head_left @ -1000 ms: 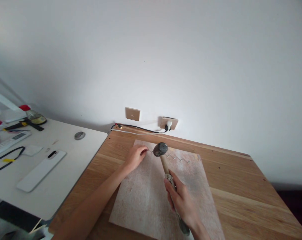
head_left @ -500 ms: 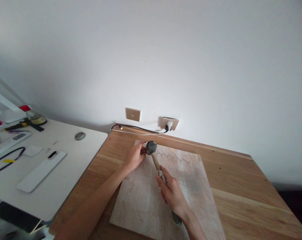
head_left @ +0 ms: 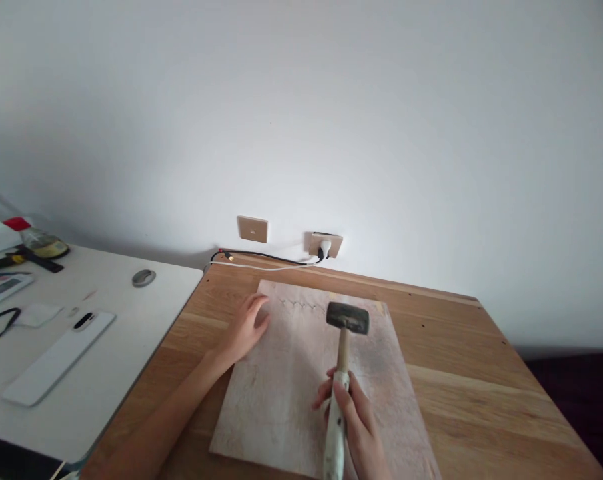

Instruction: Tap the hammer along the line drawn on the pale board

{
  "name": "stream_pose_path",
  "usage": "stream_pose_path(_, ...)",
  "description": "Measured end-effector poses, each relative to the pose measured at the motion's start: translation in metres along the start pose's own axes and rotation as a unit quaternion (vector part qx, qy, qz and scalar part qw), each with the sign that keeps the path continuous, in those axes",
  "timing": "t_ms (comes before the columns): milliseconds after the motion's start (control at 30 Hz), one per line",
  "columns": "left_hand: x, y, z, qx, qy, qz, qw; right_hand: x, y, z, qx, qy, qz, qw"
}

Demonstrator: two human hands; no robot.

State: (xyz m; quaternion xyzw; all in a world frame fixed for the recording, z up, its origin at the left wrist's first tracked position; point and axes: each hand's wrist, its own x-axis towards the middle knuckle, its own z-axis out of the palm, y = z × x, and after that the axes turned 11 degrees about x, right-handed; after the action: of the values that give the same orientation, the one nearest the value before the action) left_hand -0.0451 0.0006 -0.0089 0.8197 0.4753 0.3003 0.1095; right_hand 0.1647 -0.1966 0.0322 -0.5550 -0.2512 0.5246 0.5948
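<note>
A light oak wooden table [head_left: 481,393] fills the lower right of the view, with a white desk [head_left: 131,333] butted against it at nine o'clock. On the wooden table lies a pale pinkish rectangular board [head_left: 281,393], its far edge toward the wall at twelve o'clock. A row of small nails [head_left: 301,306] runs along that far edge; they are too small to tell how deep they sit.

The right hand [head_left: 354,423] is at five o'clock on the board, fingers wrapped tight around the paint-smeared wooden handle of a grey-headed mallet [head_left: 348,319]. The mallet's head is at the board's one o'clock, just right of the nail row; whether it touches the board cannot be told.

The left hand [head_left: 244,327] lies at ten o'clock on the board, palm down, fingers loosely spread on the board's left edge, holding nothing, just left of the nails.

On the white desk, at nine o'clock, lies a long white flat bar [head_left: 58,358]. A black cable [head_left: 261,255] runs along the wall to a beige wall socket [head_left: 326,245] at twelve o'clock.
</note>
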Motion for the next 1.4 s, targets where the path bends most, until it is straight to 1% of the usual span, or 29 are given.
stream_pose_path(100,-0.026,-0.004,-0.017,0.051,-0.003,-0.001,0.999,-0.021,0.016,-0.006,0.032,0.063,0.039,0.997)
stream_pose_path(167,-0.039,-0.006,-0.027,0.077,-0.014,-0.006,0.997,-0.024,0.026,-0.008,0.046,0.084,0.065,0.993)
stream_pose_path(200,-0.044,-0.006,-0.032,0.087,-0.019,-0.009,0.996,-0.023,0.030,-0.008,0.041,0.082,0.070,0.993)
stream_pose_path(267,-0.050,-0.005,-0.038,0.096,-0.023,-0.012,0.995,-0.017,0.032,-0.010,0.004,0.049,0.075,0.996)
stream_pose_path(367,-0.057,0.001,-0.044,0.095,-0.015,-0.012,0.995,-0.007,0.025,-0.017,-0.112,-0.012,0.071,0.991)
stream_pose_path(433,-0.061,0.006,-0.046,0.097,-0.011,-0.008,0.995,-0.006,0.016,-0.025,-0.197,-0.022,0.042,0.979)
stream_pose_path(467,-0.063,0.008,-0.047,0.099,-0.014,-0.002,0.995,-0.008,0.012,-0.031,-0.236,-0.014,0.016,0.972)
stream_pose_path(567,-0.068,0.014,-0.048,0.105,-0.028,0.028,0.994,-0.020,0.008,-0.053,-0.325,0.061,-0.096,0.939)
stream_pose_path(633,-0.071,0.018,-0.047,0.108,-0.034,0.054,0.992,-0.030,0.014,-0.074,-0.371,0.110,-0.192,0.902)
stream_pose_path(667,-0.072,0.021,-0.045,0.108,-0.039,0.065,0.991,-0.033,0.019,-0.086,-0.398,0.116,-0.241,0.877)
stream_pose_path(700,-0.073,0.025,-0.044,0.107,-0.044,0.073,0.991,-0.036,0.024,-0.100,-0.435,0.118,-0.282,0.847)
stream_pose_path(767,-0.072,0.037,-0.038,0.099,-0.069,0.083,0.989,-0.041,0.033,-0.130,-0.519,0.122,-0.337,0.776)
stream_pose_path(800,-0.071,0.045,-0.035,0.091,-0.086,0.086,0.988,-0.042,0.035,-0.146,-0.555,0.122,-0.353,0.743)
stream_pose_path(867,-0.065,0.066,-0.026,0.069,-0.126,0.095,0.985,-0.043,0.034,-0.179,-0.613,0.109,-0.366,0.691)
stream_pose_path(933,-0.055,0.090,-0.014,0.037,-0.167,0.120,0.978,-0.044,0.025,-0.212,-0.649,0.117,-0.358,0.661)
stream_pose_path(1033,-0.031,0.130,0.011,-0.007,-0.233,0.179,0.956,-0.042,0.006,-0.258,-0.668,0.190,-0.347,0.631)
stream_pose_path(1100,-0.014,0.155,0.032,-0.027,-0.263,0.209,0.941,-0.037,-0.006,-0.287,-0.670,0.210,-0.349,0.621)
stream_pose_path(1167,0.001,0.178,0.052,-0.046,-0.272,0.243,0.930,-0.030,-0.015,-0.316,-0.666,0.233,-0.354,0.614)
stream_pose_path(1233,0.009,0.193,0.065,-0.047,-0.258,0.272,0.926,-0.022,-0.021,-0.341,-0.659,0.239,-0.359,0.617)
stream_pose_path(1300,0.009,0.197,0.066,-0.039,-0.234,0.281,0.930,-0.016,-0.025,-0.359,-0.645,0.248,-0.358,0.628)
stream_pose_path(1333,0.005,0.193,0.061,-0.035,-0.219,0.277,0.935,-0.014,-0.026,-0.365,-0.638,0.250,-0.352,0.638)
stream_pose_path(1400,-0.009,0.171,0.041,-0.020,-0.186,0.251,0.950,-0.013,-0.026,-0.373,-0.622,0.257,-0.333,0.661)
